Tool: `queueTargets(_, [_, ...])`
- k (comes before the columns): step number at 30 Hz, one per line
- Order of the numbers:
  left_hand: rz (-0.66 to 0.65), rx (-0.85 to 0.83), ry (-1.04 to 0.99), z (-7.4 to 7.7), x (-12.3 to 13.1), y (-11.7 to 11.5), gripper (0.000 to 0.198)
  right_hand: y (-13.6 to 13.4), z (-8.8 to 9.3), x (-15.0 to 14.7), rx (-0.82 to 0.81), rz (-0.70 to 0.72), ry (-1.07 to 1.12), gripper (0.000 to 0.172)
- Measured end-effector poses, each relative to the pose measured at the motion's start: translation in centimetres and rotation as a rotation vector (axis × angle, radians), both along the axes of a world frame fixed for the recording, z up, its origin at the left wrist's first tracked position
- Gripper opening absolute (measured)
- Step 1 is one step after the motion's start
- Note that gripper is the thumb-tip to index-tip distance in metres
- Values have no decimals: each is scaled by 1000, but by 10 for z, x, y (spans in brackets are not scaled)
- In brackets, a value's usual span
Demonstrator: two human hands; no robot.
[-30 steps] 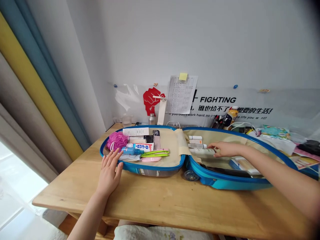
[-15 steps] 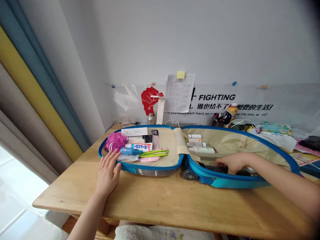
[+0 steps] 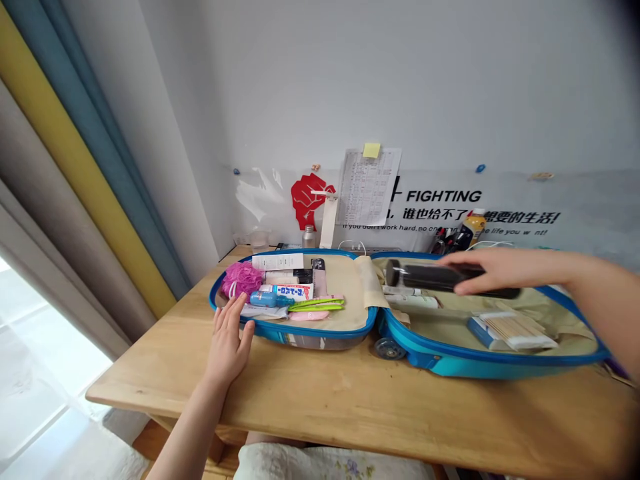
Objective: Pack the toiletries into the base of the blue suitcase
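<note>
A blue suitcase (image 3: 300, 331) lies opened flat on the wooden table, its two halves side by side. Over the right half, my right hand (image 3: 493, 270) grips a long black cylinder-shaped item (image 3: 425, 275) from above; its exact kind I cannot make out. My left hand (image 3: 231, 339) rests with fingers apart at the front left rim. Close to its fingertips are a pink bath puff (image 3: 243, 281), a blue bottle (image 3: 267, 299) and a toothpaste box (image 3: 293, 291). A pack of cotton swabs (image 3: 517, 327) and a white tube (image 3: 413, 301) lie in the right half.
The wooden table (image 3: 320, 407) extends in front of the suitcase. Behind stand a small metallic bottle (image 3: 309, 237), a white lamp (image 3: 329, 220) and an orange-labelled drink bottle (image 3: 473, 227). Curtains (image 3: 95, 200) hang at the left. A printed sheet (image 3: 370, 190) is on the wall.
My right hand has lifted the black item up out of the suitcase's right half, uncovering the cotton swabs. My left hand stays at the rim. The view has shifted slightly left.
</note>
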State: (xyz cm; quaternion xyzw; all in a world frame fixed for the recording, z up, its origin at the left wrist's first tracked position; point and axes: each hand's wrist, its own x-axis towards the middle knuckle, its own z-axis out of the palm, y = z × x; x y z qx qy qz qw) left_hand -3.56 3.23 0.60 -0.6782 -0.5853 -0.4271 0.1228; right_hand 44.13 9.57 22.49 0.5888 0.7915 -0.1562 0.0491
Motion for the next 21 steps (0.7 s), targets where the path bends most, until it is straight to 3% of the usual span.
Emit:
queueTargets(2, [-8,12,-8,-1,0,0,53,1,2,-45,33,115,61,65])
queueTargets(4, [-17,25,-13,-1,0,0,55,4,-9,-98,72,189,136,65])
queueTargets(8, [-25,65,-6,1,2,-3,61,14,-52,-198,94,345,220,59])
queueTargets(11, [-24,130,49,1,5,-5,64,19,-79,-251,121,391,211,61])
queueTargets(16, [-7,173,166,4,8,-2,61,22,-97,-288,153,457,205,63])
queueTargets(21, [-33,128,232,27,11,15,51,23,-103,-292,189,491,223,57])
